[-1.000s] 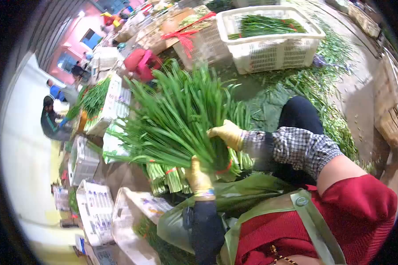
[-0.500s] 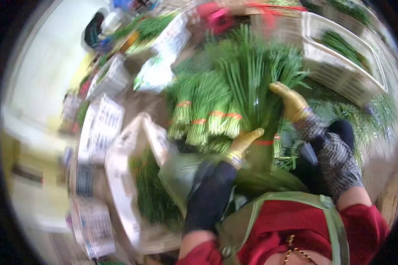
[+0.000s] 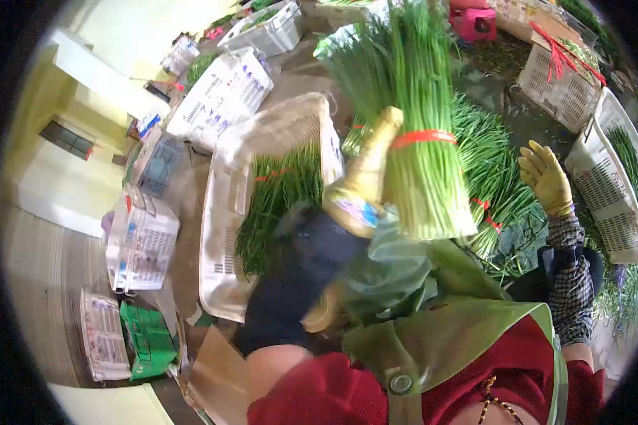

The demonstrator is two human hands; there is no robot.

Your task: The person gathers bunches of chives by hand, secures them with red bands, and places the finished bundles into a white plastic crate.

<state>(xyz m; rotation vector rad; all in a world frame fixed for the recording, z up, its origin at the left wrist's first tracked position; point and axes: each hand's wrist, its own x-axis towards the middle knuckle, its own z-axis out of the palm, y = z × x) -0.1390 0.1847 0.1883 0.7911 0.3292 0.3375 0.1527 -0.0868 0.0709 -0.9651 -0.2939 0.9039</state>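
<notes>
My left hand point(image 3: 368, 159), in a yellow glove, grips a large bundle of long green stalks point(image 3: 429, 173) tied with a red band point(image 3: 424, 137). The bundle stands tilted before my green apron, pale cut ends down and leaves up. My right hand point(image 3: 546, 177), also gloved in yellow, is off to the right with its fingers spread and nothing in it. Between the hands, more banded green bunches point(image 3: 493, 205) lie on the ground, partly hidden behind the held bundle.
A white crate point(image 3: 213, 234) with green bunches stands left of my arm. More white crates point(image 3: 220, 99) line the left side. At the right are crates point(image 3: 599, 188) with greens and red ties point(image 3: 556, 53). A pink stool point(image 3: 473, 25) stands at the back.
The view has swung left. My left hand now holds the banded bundle raised nearer to me; my right hand has come away from the leaves and moved right, fingers spread.
</notes>
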